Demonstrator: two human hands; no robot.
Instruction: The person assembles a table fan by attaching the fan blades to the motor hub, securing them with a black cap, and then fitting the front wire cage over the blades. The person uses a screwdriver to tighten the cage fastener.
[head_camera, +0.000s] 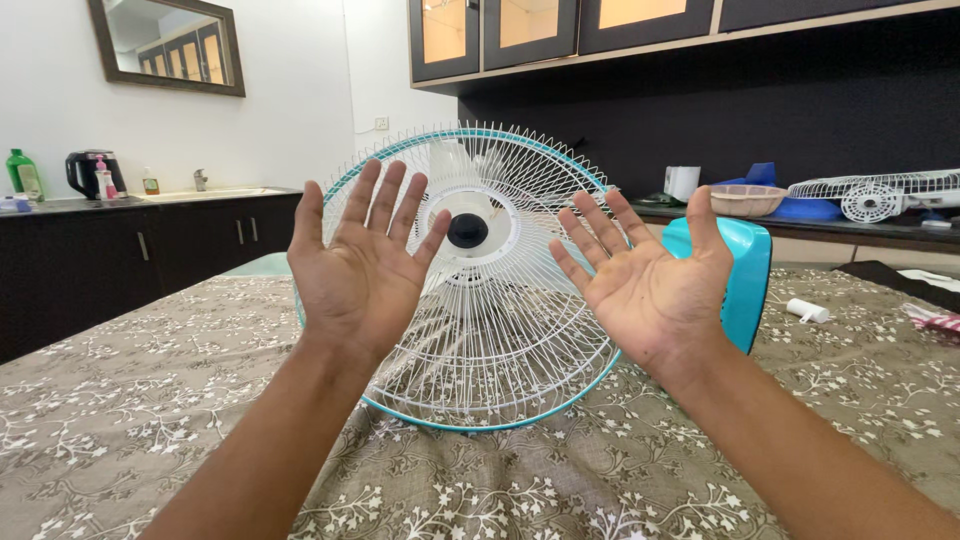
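Head view looks down over a bed covered in a brown sheet (150, 400) with a white flower print. At the frame's centre a table fan (480, 300) stands upright on the sheet, its round white wire grille ringed in teal and facing the camera, a black hub at its middle. The fan's teal base (745, 280) shows at 3 o'clock from the grille, just behind the right thumb.

Both arms reach forward with palms turned toward the camera. The left hand (360, 275) is raised at 9 o'clock of the hub, all 5 fingers spread wide and straight, gripping nothing. The right hand (655, 290) is at 3 o'clock of the hub, also fully spread and empty. Both hands are in front of the grille; whether they touch it cannot be told.

A small white cylinder (808, 311) lies on the sheet at 3 o'clock, beyond the base. On the dark counter at 2 o'clock sit a beige bowl (747, 200) and a second white grille (880, 192). At 10 o'clock a black kettle (85, 172) and a green bottle (22, 175) stand near a sink, under a framed mirror (170, 45).
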